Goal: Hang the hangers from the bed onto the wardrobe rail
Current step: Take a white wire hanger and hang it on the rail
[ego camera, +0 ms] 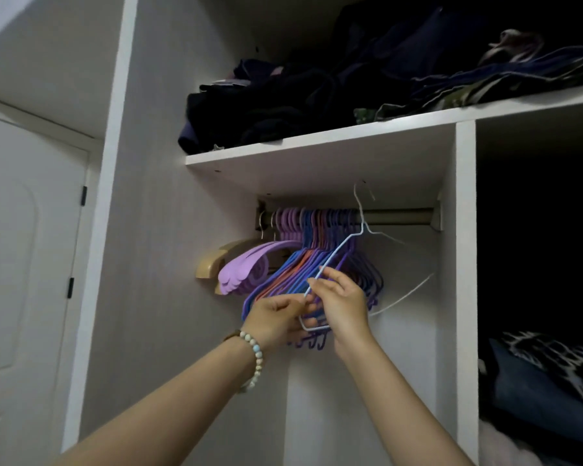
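With left hand (276, 317) and right hand (342, 306) we pinch the wire hanger (344, 247), hook above the rail (401, 216); next, we'd lower it on.

I am in a home, at a built-in white wardrobe (465, 264). Its metal rail (398, 216) is crowded with purple, blue and coral plastic hangers (317, 260), dark folded clothes (283, 109) are piled on the white shelf (317, 142) above, and a white panelled door (21, 247) stands to my left.

Left grip (276, 319), right grip (342, 306) raised, close together, both pinching.
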`<state>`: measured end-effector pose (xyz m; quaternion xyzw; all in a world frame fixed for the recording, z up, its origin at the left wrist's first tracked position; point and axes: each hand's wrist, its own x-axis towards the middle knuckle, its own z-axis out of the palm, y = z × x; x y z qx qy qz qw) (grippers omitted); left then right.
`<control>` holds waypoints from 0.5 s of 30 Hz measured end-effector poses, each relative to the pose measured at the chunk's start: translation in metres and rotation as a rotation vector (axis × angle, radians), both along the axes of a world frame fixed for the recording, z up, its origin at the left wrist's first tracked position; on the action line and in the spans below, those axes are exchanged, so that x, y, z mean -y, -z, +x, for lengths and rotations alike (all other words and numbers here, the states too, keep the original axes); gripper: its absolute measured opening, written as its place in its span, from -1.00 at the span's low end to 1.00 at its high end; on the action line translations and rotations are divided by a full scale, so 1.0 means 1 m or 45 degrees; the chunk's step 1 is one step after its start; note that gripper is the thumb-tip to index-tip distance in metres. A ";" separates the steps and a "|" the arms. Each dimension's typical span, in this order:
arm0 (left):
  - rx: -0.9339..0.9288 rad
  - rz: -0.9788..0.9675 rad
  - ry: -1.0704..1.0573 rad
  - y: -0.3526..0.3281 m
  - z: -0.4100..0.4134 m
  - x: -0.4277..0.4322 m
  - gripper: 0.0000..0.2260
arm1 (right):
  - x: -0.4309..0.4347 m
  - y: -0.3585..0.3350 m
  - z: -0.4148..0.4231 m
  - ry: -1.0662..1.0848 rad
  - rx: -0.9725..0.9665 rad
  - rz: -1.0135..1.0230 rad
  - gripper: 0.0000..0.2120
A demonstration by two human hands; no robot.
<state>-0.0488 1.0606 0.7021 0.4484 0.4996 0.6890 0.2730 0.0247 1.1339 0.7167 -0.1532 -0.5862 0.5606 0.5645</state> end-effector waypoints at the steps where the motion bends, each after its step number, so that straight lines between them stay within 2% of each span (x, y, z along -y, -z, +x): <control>1: -0.014 -0.009 0.005 -0.004 0.000 -0.008 -0.79 | -0.007 -0.003 -0.001 0.021 0.006 -0.013 -0.67; 7: -0.152 -0.053 -0.054 -0.021 -0.001 -0.043 -0.84 | -0.043 -0.012 -0.013 0.162 0.058 -0.055 -0.63; 15: -0.316 -0.196 -0.110 -0.008 -0.010 -0.043 -0.85 | -0.053 0.007 -0.012 0.159 0.197 -0.056 -0.60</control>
